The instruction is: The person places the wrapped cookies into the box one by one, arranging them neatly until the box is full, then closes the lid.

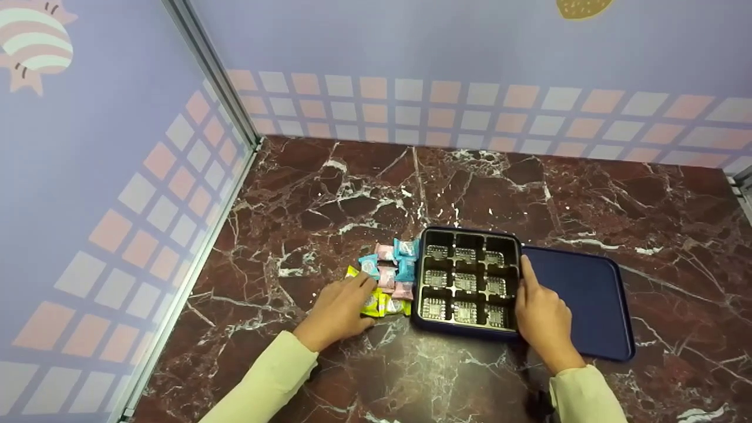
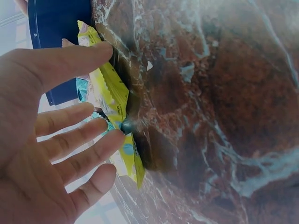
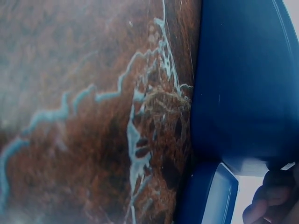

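A dark blue box (image 1: 470, 335) holds a black and gold tray (image 1: 466, 282) whose square compartments hold nothing. Against its left side lies a cluster of wrapped candies (image 1: 388, 279) in blue, pink and yellow. My left hand (image 1: 341, 308) reaches over the yellow candies (image 1: 393, 305), its fingers spread and nearly straight; in the left wrist view the thumb touches a yellow wrapper (image 2: 112, 91). At the box's right edge, my right hand (image 1: 543, 320) holds the side wall, index finger stretched along it. In the right wrist view its fingers (image 3: 275, 198) are mostly cut off.
A dark blue lid (image 1: 587, 305) lies flat on the marbled tabletop (image 1: 329, 200), right of the box and partly behind the right hand. Patterned panels (image 1: 411, 47) stand along the back and left of the table.
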Demonstrator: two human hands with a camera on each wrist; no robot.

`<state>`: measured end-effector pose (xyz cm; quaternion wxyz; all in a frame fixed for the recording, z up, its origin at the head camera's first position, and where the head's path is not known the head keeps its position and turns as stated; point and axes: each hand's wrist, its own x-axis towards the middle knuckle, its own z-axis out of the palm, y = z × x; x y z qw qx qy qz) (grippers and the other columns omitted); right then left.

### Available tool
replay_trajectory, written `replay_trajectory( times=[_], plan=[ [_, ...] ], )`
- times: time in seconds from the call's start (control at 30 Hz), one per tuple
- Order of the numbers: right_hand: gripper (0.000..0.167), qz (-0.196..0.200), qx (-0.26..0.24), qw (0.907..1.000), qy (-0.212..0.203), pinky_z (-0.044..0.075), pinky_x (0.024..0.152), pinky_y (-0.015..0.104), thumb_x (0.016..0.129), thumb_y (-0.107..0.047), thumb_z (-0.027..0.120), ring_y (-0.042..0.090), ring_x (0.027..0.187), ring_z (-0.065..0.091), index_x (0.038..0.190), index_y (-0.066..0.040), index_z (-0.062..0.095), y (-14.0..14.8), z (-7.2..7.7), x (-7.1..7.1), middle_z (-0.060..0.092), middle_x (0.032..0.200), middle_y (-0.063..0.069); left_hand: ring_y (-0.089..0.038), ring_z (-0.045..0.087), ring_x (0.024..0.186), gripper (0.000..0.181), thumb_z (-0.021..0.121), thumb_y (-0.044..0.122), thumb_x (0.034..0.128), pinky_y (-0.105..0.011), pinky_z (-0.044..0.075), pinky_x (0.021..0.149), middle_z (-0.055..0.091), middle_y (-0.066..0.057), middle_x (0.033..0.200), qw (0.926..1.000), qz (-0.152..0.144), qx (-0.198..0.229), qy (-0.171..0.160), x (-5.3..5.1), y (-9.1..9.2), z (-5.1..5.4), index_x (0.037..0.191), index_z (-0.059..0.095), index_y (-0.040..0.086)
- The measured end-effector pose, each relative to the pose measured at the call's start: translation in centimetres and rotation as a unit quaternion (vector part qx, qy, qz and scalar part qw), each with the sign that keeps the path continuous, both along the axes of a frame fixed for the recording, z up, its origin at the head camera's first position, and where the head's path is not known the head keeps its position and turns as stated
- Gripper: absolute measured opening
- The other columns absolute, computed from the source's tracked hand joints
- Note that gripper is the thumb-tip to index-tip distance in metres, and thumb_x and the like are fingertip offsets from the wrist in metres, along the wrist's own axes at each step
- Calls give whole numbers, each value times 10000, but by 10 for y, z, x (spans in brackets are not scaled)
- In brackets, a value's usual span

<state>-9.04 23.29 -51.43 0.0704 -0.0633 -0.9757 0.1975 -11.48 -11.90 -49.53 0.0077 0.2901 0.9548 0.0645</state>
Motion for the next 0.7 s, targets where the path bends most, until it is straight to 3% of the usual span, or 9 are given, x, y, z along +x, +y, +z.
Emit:
replay_trajectory(
  times=[0.37,0.7],
  plan=[
    [485,-54,-105,9999,-108,421,469,527,1018,-212,376,440,596,597,1501,-185,335,2,1,-1,619,708,253,-135,420,619,449,833,357,710,-273,340,518,505,16,836,9999,-49,-87,-11,-5,3,-1,926,496,152],
    [489,-38,-110,9998,-139,428,481,538,1017,-215,378,447,602,601,1504,-189,331,0,0,-1,625,718,255,-172,493,682,417,837,305,709,-307,399,550,503,0,831,9999,-16,80,142,-3,1,-1,901,506,142]
  ],
)
